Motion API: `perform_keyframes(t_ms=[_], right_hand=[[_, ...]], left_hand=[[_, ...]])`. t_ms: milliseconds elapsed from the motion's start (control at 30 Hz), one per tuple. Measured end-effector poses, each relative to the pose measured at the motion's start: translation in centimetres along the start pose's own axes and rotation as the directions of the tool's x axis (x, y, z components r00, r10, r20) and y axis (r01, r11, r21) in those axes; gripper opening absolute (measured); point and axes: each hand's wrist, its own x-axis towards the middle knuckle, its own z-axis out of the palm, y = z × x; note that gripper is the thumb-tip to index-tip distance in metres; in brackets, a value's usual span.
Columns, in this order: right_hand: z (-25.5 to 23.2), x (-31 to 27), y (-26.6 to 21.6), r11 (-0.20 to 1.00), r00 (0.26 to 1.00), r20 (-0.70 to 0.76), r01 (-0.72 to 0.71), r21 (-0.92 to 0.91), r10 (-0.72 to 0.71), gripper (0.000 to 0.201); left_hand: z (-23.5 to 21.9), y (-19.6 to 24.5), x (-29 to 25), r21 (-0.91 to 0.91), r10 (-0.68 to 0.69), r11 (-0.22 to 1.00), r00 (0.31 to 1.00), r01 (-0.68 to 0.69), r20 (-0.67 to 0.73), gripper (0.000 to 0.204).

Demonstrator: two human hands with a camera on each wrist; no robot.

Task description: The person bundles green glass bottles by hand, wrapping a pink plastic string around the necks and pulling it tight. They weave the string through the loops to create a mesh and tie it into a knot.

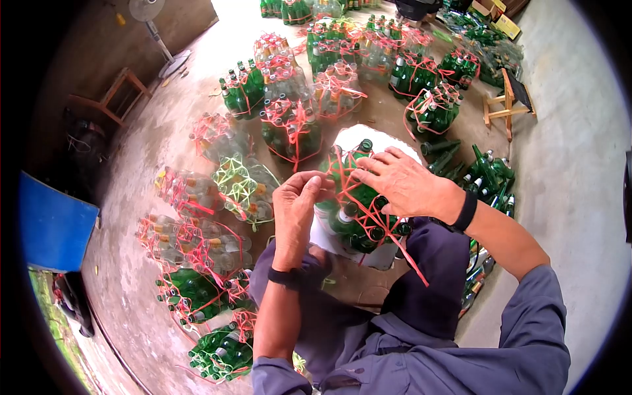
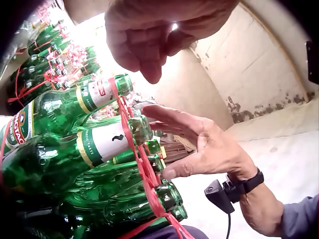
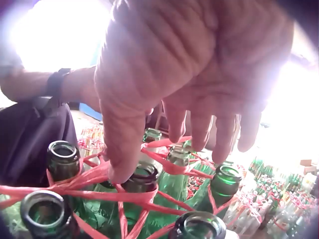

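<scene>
Green bottles [image 1: 345, 214] [image 2: 47, 157] stand bundled upright, with red plastic strap [image 1: 347, 183] [image 2: 144, 167] [image 3: 134, 195] crossing and looping round their necks. My right hand [image 1: 411, 183] [image 2: 209, 144] [image 3: 194, 64] is spread over the bottle tops, fingers loosely extended; its thumb lies against the strap by one neck in the right wrist view. My left hand [image 1: 297, 207] [image 2: 164, 30] is raised at the bundle's left side, its fingers curled and thumb close to the index finger. No strap shows in it in the left wrist view.
The bundle rests on a white surface [image 1: 401, 146] in front of my knees. Tied bundles of clear bottles [image 1: 187, 243] and green bottles [image 1: 243, 92] cover the floor to the left and ahead. Loose green bottles [image 1: 487, 174] lie at the right, near a wooden stool [image 1: 508, 104]. A fan stands far left.
</scene>
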Motion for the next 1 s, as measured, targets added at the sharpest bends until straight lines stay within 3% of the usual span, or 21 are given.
perform_keyframes(t_ms=[67,100,333,400,467,567,667,800,1000], right_hand=[[1.4,0.6,0.2,0.997,0.998,-0.018,0.060,-0.045,-0.060,0.081],[1.2,0.9,0.0,0.999,0.998,0.053,0.031,-0.009,-0.030,0.080],[1.4,1.3,-0.4,0.997,0.998,0.040,0.054,-0.054,-0.052,0.073],[0.8,1.4,-0.8,1.000,0.993,0.122,0.012,-0.024,-0.009,0.069],[1.5,1.4,-0.7,1.000,0.998,0.064,0.018,-0.016,-0.017,0.066],[2.4,1.9,-0.5,1.000,0.996,0.083,-0.019,0.004,0.018,0.086],[1.8,2.3,-0.2,0.996,0.988,0.154,-0.036,0.080,0.024,0.089],[2.2,2.6,-0.3,0.998,0.982,0.184,-0.045,0.042,0.037,0.090],[2.9,2.1,0.2,0.999,0.996,0.089,-0.012,0.045,0.008,0.091]], left_hand=[[-0.1,0.1,0.0,0.007,-0.032,0.999,0.999,0.032,-0.004,0.021],[-0.2,0.1,0.0,0.007,-0.031,0.999,1.000,0.031,-0.004,0.021],[-0.2,0.1,-0.1,0.026,-0.032,0.999,0.999,0.032,0.006,0.022],[-0.1,0.2,-0.2,0.031,-0.031,0.999,1.000,0.031,0.002,0.022],[0.0,0.4,-0.3,0.045,-0.034,0.998,0.999,0.033,0.007,0.022],[0.0,0.5,-0.5,0.045,-0.039,0.998,0.999,0.039,0.002,0.022],[0.3,0.6,-0.7,0.050,-0.023,0.998,1.000,0.023,0.007,0.022],[0.4,0.2,-0.8,0.078,-0.030,0.997,0.999,0.028,0.013,0.022],[0.5,-0.3,-0.7,0.082,-0.034,0.996,0.999,0.032,0.018,0.022]])
